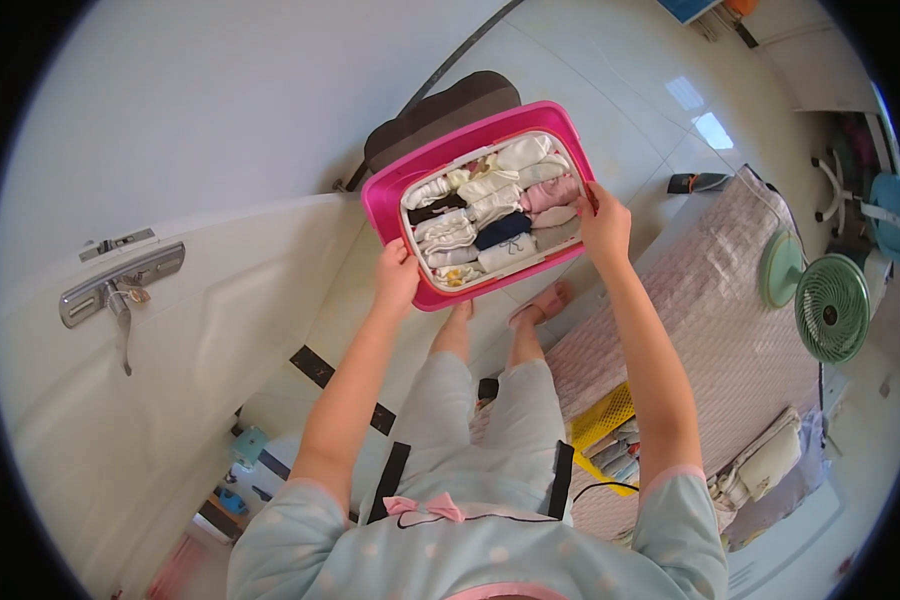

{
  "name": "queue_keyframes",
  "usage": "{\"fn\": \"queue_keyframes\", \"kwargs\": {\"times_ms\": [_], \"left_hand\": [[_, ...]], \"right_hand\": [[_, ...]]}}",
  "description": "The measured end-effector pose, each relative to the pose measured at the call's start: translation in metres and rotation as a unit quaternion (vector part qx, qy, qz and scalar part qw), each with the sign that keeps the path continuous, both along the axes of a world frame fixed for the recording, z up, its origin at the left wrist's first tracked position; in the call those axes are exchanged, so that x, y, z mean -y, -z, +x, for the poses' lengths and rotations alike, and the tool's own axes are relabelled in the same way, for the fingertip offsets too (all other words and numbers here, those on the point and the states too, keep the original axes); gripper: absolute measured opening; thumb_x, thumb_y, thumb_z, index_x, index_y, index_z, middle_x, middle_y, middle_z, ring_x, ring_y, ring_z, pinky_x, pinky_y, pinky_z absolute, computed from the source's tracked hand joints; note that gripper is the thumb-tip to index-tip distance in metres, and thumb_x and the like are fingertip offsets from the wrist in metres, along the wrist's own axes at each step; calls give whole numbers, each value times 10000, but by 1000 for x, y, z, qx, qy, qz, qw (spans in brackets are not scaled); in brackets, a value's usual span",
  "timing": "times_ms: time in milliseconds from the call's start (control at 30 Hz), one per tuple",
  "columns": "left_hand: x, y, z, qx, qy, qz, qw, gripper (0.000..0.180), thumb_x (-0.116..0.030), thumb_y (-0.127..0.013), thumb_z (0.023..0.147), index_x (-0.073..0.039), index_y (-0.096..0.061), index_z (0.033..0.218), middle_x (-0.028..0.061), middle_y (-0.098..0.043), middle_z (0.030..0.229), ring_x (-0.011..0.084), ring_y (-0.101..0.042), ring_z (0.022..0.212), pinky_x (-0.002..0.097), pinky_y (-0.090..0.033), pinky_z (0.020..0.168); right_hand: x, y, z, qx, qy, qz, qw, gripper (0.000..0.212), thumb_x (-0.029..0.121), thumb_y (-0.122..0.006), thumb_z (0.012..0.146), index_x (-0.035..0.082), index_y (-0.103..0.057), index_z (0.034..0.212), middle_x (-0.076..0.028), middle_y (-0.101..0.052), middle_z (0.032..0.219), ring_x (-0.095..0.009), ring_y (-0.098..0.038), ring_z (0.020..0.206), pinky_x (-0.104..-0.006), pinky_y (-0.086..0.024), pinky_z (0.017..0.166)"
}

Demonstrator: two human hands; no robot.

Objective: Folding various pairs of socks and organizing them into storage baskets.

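Observation:
In front of me, over the floor, is a bright pink plastic storage box (555, 122), tilted with its right side farther away. My left hand (397, 277) is closed on its near left side; my right hand (606, 228) grips its right edge. Inside sits a white tray (515, 269) packed with small rolled or folded cloth pieces, perhaps socks. Most are white or cream, with a navy roll (503, 231), a pink roll (550, 192) and a black one (438, 208) among them. Which rim the hidden fingertips hook under, box or tray, is hard to make out.
A white door (220, 290) with a metal lever handle (122, 290) stands at left. Behind the box is a dark brown cushioned object (445, 118). To the right lies a bed with a pink quilted cover (660, 315), holding a green fan (832, 307) and a yellow basket (598, 420) of clothes.

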State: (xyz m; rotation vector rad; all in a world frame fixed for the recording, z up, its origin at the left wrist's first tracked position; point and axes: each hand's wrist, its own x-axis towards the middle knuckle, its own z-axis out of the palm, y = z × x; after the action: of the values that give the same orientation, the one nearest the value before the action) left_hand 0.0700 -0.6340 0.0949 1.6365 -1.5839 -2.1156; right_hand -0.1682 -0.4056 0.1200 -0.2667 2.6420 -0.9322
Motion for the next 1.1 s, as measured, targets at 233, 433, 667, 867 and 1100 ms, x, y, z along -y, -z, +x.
{"fn": "queue_keyframes", "kwargs": {"times_ms": [233, 433, 667, 867, 1100], "left_hand": [[11, 81, -14, 102, 77, -158, 979, 403, 83, -521, 866, 38, -601, 1259, 161, -706, 1196, 243, -673, 1086, 347, -510, 944], [32, 128, -21, 158, 86, -215, 960, 473, 56, -549, 827, 5, -570, 1297, 173, -689, 1208, 293, -661, 1101, 384, -513, 928], [44, 95, -36, 118, -11, -23, 993, 795, 58, -597, 783, 56, -324, 1530, 229, -489, 1481, 324, -503, 1350, 361, -409, 1108], [-75, -26, -73, -132, 180, -245, 944, 637, -38, -641, 917, -22, -405, 1508, 177, -451, 1517, 283, -463, 1389, 377, -405, 1113], [-282, -65, -65, -128, 595, 125, 784, 721, -199, -719, 931, -25, -346, 1523, 220, -517, 1440, 340, -489, 1377, 426, -442, 1085]], "right_hand": [[15, 54, -10, -22, -82, 46, 995, 307, 58, -646, 891, 13, -689, 1191, -262, -708, 970, -447, -679, 891, -477, -539, 807], [25, 89, -5, 116, -37, -6, 992, 522, 67, -673, 880, 20, -574, 1391, -256, -697, 1180, -388, -659, 1156, -418, -518, 957], [17, 15, 20, 48, -9, -175, 983, 502, 18, -642, 925, 25, -539, 1416, -212, -650, 1309, -319, -635, 1220, -369, -496, 1017], [-127, -68, 107, -32, 224, -183, 957, 371, -2, -627, 939, 38, -635, 1308, -108, -705, 1212, -218, -652, 1120, -343, -491, 992], [-302, -71, 309, -155, 545, 215, 795, 405, 91, -608, 950, 26, -574, 1349, -167, -619, 1311, -326, -547, 1252, -442, -366, 1115]]}}
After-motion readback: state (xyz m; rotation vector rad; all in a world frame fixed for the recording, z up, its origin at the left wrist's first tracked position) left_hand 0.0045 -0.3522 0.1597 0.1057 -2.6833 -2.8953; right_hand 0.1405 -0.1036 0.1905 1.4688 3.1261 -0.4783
